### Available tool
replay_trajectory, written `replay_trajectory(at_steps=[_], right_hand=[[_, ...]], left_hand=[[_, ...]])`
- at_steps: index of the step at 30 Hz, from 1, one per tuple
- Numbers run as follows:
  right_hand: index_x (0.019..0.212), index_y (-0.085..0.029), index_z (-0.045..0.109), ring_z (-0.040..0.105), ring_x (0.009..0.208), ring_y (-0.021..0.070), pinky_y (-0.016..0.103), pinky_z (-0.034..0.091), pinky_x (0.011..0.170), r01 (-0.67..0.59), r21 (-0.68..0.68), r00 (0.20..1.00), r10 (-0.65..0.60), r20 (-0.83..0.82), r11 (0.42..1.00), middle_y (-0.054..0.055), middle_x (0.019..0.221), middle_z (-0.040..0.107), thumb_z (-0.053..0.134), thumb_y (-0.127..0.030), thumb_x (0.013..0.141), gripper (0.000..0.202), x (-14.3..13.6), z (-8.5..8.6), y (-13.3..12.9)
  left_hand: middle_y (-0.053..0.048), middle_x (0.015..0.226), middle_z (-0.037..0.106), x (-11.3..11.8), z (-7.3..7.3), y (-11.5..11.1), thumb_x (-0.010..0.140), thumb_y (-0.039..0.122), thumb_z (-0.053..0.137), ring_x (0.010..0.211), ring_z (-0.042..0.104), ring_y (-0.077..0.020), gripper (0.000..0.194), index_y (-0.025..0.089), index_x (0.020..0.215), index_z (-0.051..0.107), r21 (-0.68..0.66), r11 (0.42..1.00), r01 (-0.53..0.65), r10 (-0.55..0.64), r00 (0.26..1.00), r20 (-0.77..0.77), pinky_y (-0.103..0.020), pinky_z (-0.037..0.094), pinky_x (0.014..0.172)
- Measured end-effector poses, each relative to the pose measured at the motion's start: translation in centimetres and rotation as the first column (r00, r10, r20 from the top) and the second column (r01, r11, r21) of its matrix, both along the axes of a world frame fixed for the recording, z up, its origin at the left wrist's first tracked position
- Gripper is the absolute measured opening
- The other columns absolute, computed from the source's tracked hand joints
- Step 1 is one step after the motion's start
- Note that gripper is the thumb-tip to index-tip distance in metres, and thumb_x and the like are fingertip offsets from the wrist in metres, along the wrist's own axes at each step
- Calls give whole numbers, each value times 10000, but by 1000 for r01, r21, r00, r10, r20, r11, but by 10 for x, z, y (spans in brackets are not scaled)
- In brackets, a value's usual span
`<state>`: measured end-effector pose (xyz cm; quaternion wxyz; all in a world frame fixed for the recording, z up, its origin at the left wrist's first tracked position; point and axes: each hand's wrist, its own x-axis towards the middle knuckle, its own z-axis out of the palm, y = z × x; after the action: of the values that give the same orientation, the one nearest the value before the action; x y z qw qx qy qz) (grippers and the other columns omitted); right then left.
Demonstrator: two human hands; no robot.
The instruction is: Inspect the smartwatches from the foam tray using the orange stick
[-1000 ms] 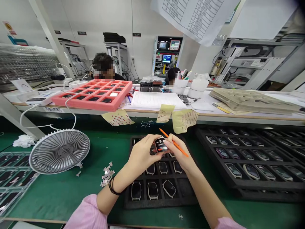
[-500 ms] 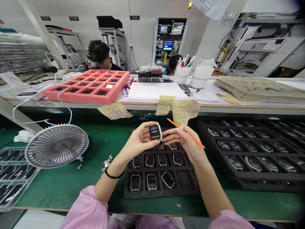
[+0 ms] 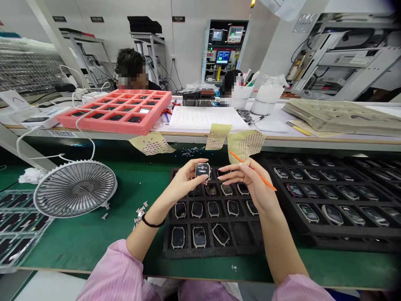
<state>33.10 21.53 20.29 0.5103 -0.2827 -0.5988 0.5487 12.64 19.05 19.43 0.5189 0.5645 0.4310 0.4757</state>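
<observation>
A smartwatch case [image 3: 202, 170] with a lit screen and no strap is held in my left hand [image 3: 183, 180], the thumb lying across its lower front. My right hand [image 3: 250, 179] is just to the right, apart from the watch, with an orange pen-like stick [image 3: 265, 180] held between thumb and index finger. The other fingers of that hand point toward the watch. Below both hands lies a black foam tray [image 3: 216, 251] with several watch cases in its pockets; one watch [image 3: 221, 234] sits tilted in the front row.
A round grey fan [image 3: 75, 189] stands at left, with small loose pieces [image 3: 140, 211] beside the tray. More black trays [image 3: 313, 230] of watches are stacked at right. On the shelf are a pink foam tray [image 3: 145, 125] and paper sheets [image 3: 203, 118]. A co-worker [image 3: 130, 62] sits behind.
My right hand has drawn away to the right from the watch, the orange stick moving with it. My left thumb now covers the lower screen, where red and green showed before.
</observation>
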Motion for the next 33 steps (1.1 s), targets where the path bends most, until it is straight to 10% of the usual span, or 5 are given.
replay_trajectory(at_steps=[22, 33], right_hand=[[714, -214, 461, 749, 731, 220, 322, 614, 612, -6, -18, 999, 6, 33, 1000, 62, 884, 765, 562, -409, 919, 301, -3, 0, 1], [724, -210, 477, 750, 741, 218, 329, 612, 630, -9, -9, 999, 10, 32, 1000, 61, 897, 764, 553, -400, 927, 288, -3, -3, 2]], left_hand=[[-31, 721, 639, 0, 0, 5, 905, 383, 518, 585, 612, -126, 328, 158, 1086, 672, -39, 997, -67, 67, 998, 1, -195, 311, 433], [-97, 1155, 619, 0, -2, 4, 809, 240, 650, 859, 658, -172, 616, 209, 1397, 468, -20, 1000, -12, 12, 1000, -11, -190, 424, 533]])
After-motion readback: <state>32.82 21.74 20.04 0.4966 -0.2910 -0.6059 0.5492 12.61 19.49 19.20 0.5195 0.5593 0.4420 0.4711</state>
